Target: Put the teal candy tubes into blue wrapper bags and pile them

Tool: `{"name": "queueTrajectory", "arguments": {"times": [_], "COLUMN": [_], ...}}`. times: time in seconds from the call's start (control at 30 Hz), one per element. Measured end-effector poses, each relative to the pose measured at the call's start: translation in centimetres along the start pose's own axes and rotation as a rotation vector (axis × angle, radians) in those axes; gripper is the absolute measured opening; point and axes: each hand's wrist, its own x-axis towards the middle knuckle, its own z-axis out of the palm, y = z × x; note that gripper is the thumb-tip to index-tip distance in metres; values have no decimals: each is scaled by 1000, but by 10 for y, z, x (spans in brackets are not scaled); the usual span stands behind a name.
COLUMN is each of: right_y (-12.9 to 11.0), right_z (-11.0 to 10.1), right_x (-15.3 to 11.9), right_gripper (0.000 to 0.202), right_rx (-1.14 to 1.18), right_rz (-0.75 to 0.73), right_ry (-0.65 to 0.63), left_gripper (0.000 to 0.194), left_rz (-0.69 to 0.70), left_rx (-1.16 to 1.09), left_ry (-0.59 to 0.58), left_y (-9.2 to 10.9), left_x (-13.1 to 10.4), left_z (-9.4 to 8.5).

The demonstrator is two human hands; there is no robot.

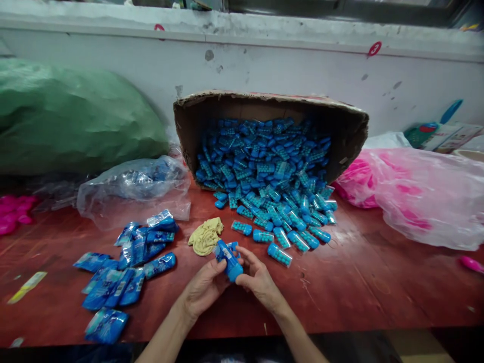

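Observation:
Between my hands, near the table's front edge, is a blue packet with a rounded cap end. My left hand grips it from the left, thumb on its side. My right hand pinches its lower right end. Just beyond lies a crumpled yellow cloth. A cardboard box on its side spills many clear bottles with blue caps and blue beads onto the table. Wrapped blue packets lie in a loose pile to the left.
The red table stands against a white wall. A large green sack and a clear plastic bag are at left. Pink items lie at the far left. At right is a translucent bag with pink contents.

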Motion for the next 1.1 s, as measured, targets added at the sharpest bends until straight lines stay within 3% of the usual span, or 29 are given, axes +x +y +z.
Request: {"name": "queueTrajectory", "arguments": {"times": [0.13, 0.3, 0.53, 0.6, 0.67, 0.8, 0.9, 1.0, 1.1], "right_y": [-5, 3, 16, 16, 13, 4, -1, -1, 5], "right_z": [-1, -6, 2, 3, 1, -9, -6, 12, 33], "right_x": [-3, -5, -4, -3, -2, 6, 22, 52, 86], "right_gripper": [59, 51, 43, 43, 40, 26, 26, 40, 54], "right_rx": [-46, -116, -176, -232, -348, -677, -937, -1207, -1451], "right_rz": [23, 60, -8, -22, -70, -228, -295, -344, -328], "right_ry": [-27, -7, 103, 96, 99, 220, 231, 145, 92], "left_gripper": [23, 19, 16, 13, 15, 45, 48, 29, 28], "left_rz": [-60, -20, 63, 104, 185, 468, 475, 364, 497], "left_rx": [61, 94, -20, -66, -142, -249, -217, -25, 580], "left_ry": [-48, -42, 146, 246, 380, 619, 710, 720, 744], "left_y": [0, -9, -31, -24, -4, 50, 61, 43, 26], "left_x": [1, -1, 2, -1, -8, -32, -44, -38, -15], "left_z": [-2, 3, 14, 11, 3, -19, -29, -31, -36]}}
